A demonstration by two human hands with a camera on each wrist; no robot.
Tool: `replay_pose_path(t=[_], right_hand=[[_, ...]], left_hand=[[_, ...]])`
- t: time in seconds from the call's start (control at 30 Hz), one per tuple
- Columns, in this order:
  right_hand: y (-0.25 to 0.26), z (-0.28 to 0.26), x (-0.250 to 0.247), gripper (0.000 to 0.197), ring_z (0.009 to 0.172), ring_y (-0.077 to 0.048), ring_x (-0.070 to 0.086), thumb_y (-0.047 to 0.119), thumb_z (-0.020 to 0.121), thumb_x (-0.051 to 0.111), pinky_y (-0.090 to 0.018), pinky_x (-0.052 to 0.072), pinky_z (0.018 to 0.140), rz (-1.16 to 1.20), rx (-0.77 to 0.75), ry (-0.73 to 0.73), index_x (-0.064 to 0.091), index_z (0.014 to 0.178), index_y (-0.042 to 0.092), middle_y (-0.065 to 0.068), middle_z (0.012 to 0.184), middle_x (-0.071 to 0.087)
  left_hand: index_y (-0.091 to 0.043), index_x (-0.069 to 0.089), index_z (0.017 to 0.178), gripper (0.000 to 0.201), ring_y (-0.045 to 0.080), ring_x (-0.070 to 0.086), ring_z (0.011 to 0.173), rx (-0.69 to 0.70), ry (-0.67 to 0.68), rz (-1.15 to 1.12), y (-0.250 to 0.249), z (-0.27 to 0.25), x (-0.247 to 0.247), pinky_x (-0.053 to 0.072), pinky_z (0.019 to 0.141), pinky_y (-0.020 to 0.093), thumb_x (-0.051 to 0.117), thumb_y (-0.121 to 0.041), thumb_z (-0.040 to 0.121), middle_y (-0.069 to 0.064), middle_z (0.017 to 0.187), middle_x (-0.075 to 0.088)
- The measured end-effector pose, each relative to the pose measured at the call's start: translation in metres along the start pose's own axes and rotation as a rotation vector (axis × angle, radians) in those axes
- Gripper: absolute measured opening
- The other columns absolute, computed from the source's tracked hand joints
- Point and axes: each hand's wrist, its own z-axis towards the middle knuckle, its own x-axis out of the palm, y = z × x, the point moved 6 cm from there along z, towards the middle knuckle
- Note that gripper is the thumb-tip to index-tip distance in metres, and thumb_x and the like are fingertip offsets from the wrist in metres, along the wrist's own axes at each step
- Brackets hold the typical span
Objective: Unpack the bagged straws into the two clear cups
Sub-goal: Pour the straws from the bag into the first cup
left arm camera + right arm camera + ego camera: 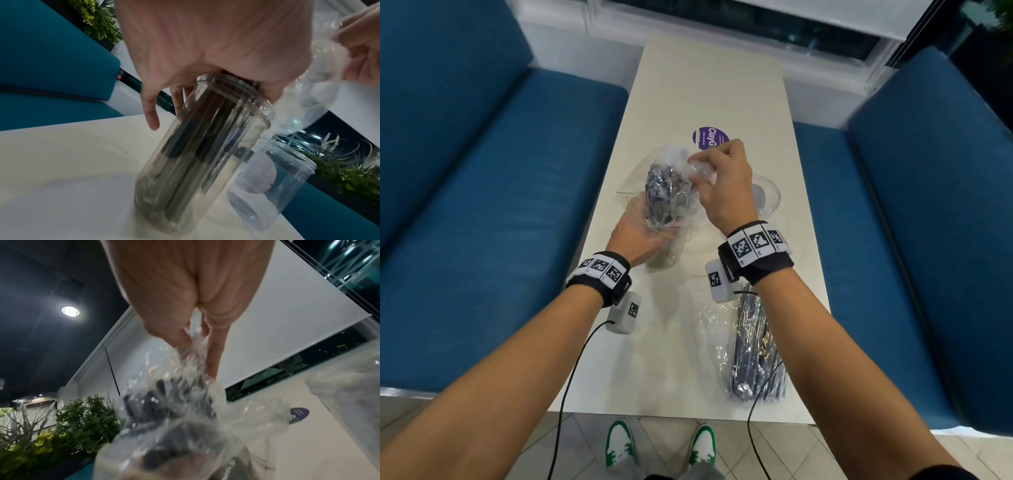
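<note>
Left hand (pixel 640 240) wraps the straws (pixel 666 192) at the tilted cup's (pixel 197 155) mouth, likely to keep them seated. Right hand (pixel 722 185), above the cup, pinches the bag (pixel 185 369), probably to strip it. Second cup (pixel 273 183) stands empty beside; another full bag (pixel 753 349) nearer the person.

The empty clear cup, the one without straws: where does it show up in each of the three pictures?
Head view: the empty clear cup stands right of centre, partly hidden behind the right hand.
Left wrist view: lower right, beside the tilted cup of straws.
Right wrist view: I cannot pick it out with confidence.
Shared landmark: the round purple sticker on the table, seen in the head and right wrist views.
</note>
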Motion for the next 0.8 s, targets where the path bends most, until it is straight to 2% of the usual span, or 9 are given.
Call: replay_pose_path(t=[0.13,0.2,0.27,0.37,0.47,0.6,0.67,0.73,0.8], right_hand=[[-0.003,0.003,-0.002,0.011,0.079,-0.025,0.066,0.016,0.087,0.081,-0.029,0.052,0.075,-0.003,0.07,0.017,0.077,0.093,0.009,-0.006,0.083,0.073],[-0.003,0.006,-0.004,0.008,0.075,-0.021,0.067,0.013,0.096,0.07,-0.018,0.049,0.069,-0.029,0.076,0.066,0.074,0.094,0.006,-0.002,0.078,0.072],[-0.004,0.005,-0.001,0.011,0.078,-0.013,0.067,0.008,0.101,0.06,-0.01,0.039,0.065,-0.072,0.105,0.146,0.07,0.102,0.005,-0.001,0.085,0.072],[-0.007,0.005,-0.001,0.016,0.095,-0.027,0.071,0.016,0.107,0.051,-0.031,0.054,0.081,0.024,0.211,0.201,0.063,0.116,0.009,-0.009,0.1,0.075],[-0.003,0.004,-0.009,0.018,0.087,-0.023,0.071,0.014,0.11,0.046,-0.02,0.059,0.065,0.102,0.246,0.224,0.054,0.127,0.012,-0.006,0.1,0.07],[0.013,-0.001,-0.02,0.031,0.08,-0.027,0.069,0.003,0.105,0.039,-0.05,0.062,0.071,0.175,0.139,0.112,0.05,0.129,0.019,-0.004,0.092,0.067],[0.016,0.001,-0.027,0.037,0.073,-0.026,0.064,0.001,0.101,0.04,-0.053,0.058,0.073,0.221,0.143,0.066,0.051,0.13,0.02,-0.003,0.104,0.067],[0.019,0.003,-0.032,0.037,0.079,-0.018,0.061,0.009,0.099,0.048,-0.053,0.057,0.081,0.305,0.177,0.071,0.05,0.134,0.023,0.003,0.121,0.063],[0.022,0.003,-0.03,0.048,0.105,-0.015,0.063,0.039,0.097,0.067,-0.04,0.057,0.093,0.324,0.173,0.16,0.047,0.139,0.027,0.007,0.137,0.056]], left_hand=[[-0.036,0.073,0.12,0.056,0.013,0.078,0.106,0.031,0.061,-0.035,-0.009,-0.003,-0.003,0.062,0.099,0.05,0.096,-0.054,0.071,-0.012,0.112,0.081],[-0.037,0.069,0.126,0.072,0.011,0.076,0.109,-0.007,0.055,0.005,-0.003,-0.001,-0.003,0.062,0.098,0.049,0.096,-0.066,0.065,-0.014,0.116,0.079],[-0.04,0.061,0.132,0.089,0.012,0.074,0.114,-0.047,0.036,0.003,0.008,0.002,-0.004,0.062,0.1,0.047,0.096,-0.073,0.058,-0.014,0.123,0.076],[-0.041,0.064,0.121,0.081,0.017,0.074,0.113,-0.082,0.037,0.014,0.006,0.0,-0.004,0.061,0.101,0.048,0.096,-0.073,0.054,-0.01,0.12,0.075],[-0.039,0.059,0.099,0.062,0.027,0.072,0.114,-0.143,0.015,-0.01,0.006,-0.001,-0.005,0.057,0.105,0.049,0.1,-0.056,0.055,-0.006,0.112,0.073],[-0.036,0.065,0.115,0.083,0.018,0.073,0.105,-0.125,-0.035,0.034,0.008,0.0,-0.004,0.063,0.094,0.045,0.086,-0.086,0.052,-0.009,0.111,0.075],[-0.032,0.066,0.118,0.088,0.017,0.072,0.1,-0.135,-0.044,0.051,0.007,0.0,-0.006,0.062,0.088,0.039,0.083,-0.087,0.052,-0.007,0.107,0.075],[-0.033,0.066,0.119,0.09,0.017,0.072,0.1,-0.147,-0.058,0.072,0.005,-0.002,-0.007,0.063,0.089,0.041,0.083,-0.089,0.051,-0.007,0.108,0.075],[-0.034,0.069,0.116,0.079,0.017,0.073,0.099,-0.14,-0.048,0.1,0.003,-0.002,-0.007,0.064,0.089,0.043,0.086,-0.084,0.058,-0.009,0.105,0.076]])
